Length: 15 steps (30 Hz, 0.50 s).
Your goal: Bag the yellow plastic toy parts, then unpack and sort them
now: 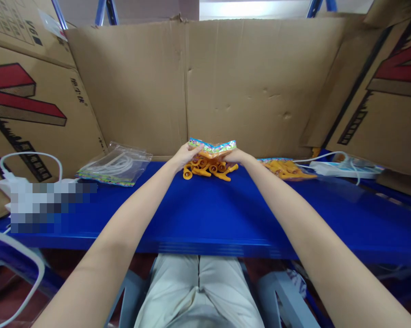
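Both of my hands grip a clear plastic bag (212, 149) with a bright patterned header strip, held above the blue tabletop. My left hand (184, 156) pinches its left side, thumb on the front. At the right side my right hand (234, 156) is closed on the bag, its fingers mostly hidden behind it. Several small orange plastic pieces (214, 169) with round cup-like ends lie in a heap just below the bag. Whether some of them are inside the bag is hard to tell.
A flat clear bag (114, 165) holding a white cable lies left. Another bag of orange pieces (287, 168) rests right, beside a white power strip (345, 169). Cardboard walls (253, 82) enclose the blue table (208, 214). White cables and a plug (12, 180) stand at far left.
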Motion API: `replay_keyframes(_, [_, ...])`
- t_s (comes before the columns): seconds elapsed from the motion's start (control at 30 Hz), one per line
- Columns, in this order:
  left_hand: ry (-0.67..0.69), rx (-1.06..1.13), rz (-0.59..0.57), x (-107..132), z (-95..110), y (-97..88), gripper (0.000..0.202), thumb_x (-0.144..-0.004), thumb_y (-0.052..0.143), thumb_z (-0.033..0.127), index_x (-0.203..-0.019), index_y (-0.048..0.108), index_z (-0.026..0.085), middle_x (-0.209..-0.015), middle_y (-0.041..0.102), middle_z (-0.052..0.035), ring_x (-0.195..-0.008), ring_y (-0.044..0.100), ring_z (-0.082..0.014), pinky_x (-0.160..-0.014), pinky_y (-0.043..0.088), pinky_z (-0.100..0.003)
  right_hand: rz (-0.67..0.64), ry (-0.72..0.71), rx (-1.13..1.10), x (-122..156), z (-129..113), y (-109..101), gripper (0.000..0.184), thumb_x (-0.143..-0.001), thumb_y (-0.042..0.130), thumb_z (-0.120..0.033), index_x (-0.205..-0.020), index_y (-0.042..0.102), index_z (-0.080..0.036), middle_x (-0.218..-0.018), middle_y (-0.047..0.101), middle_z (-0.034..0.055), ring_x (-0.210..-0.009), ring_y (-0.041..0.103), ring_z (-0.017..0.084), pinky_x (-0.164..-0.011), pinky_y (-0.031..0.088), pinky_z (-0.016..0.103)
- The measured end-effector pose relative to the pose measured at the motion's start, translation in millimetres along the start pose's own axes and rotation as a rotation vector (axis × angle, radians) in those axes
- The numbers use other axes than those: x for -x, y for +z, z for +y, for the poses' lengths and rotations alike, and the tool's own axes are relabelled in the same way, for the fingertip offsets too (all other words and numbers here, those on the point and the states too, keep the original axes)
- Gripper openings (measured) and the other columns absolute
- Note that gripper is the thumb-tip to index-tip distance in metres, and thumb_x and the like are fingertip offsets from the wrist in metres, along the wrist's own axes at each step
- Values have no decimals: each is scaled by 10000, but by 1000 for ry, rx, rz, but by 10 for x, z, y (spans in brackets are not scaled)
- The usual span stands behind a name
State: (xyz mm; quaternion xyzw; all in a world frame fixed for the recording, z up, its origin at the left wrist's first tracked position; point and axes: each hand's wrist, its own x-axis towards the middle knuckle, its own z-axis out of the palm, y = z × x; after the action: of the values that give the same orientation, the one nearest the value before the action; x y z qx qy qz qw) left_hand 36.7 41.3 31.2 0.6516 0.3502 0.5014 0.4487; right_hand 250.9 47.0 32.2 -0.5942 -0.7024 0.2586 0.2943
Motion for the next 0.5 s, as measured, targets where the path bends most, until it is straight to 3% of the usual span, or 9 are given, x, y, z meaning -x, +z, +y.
replay_keyframes(0.1, [-5, -148, 87, -36, -34, -30, 156, -814, 643, 283, -858, 703, 145, -729, 697, -42, -707, 650, -148, -747, 527, -305, -145, -9, -258, 111, -51, -94, 618, -606, 781, -175, -1192, 587, -197, -1026, 697, 90, -688, 674, 163, -613, 573, 285])
replay_keyframes(0.2, [-26, -209, 155, -69, -53, -37, 167, -844, 595, 226, -769, 710, 129, -666, 679, -41, -656, 649, -153, -733, 538, -326, -109, -89, -428, 192, -81, -169, 759, -630, 743, -109, -1330, 480, -240, -1267, 597, 104, -746, 694, 140, -657, 586, 272])
replay_keyframes(0.3, [-69, -125, 251, -99, -34, 4, 205, -876, 545, 203, -774, 698, 112, -691, 679, -50, -626, 652, -156, -732, 548, -357, -102, -117, -529, 193, -90, -178, 730, -662, 699, -39, -1329, 490, -251, -1181, 650, 73, -799, 698, 144, -714, 586, 285])
replay_keyframes(0.4, [-100, 53, 300, -122, 11, 55, 180, -885, 541, 196, -788, 661, 104, -720, 674, -52, -627, 653, -138, -763, 551, -352, -78, -149, -575, 184, -114, -145, 536, -696, 700, -37, -1187, 609, -230, -986, 714, 31, -807, 691, 131, -746, 574, 262])
replay_keyframes(0.5, [-64, 204, 226, -133, 41, 67, 46, -850, 584, 123, -834, 626, 119, -758, 676, -34, -665, 661, -106, -819, 540, -308, 49, -146, -557, 198, -167, -121, 88, -790, 682, -154, -878, 684, -160, -823, 720, 41, -729, 682, 116, -718, 566, 234])
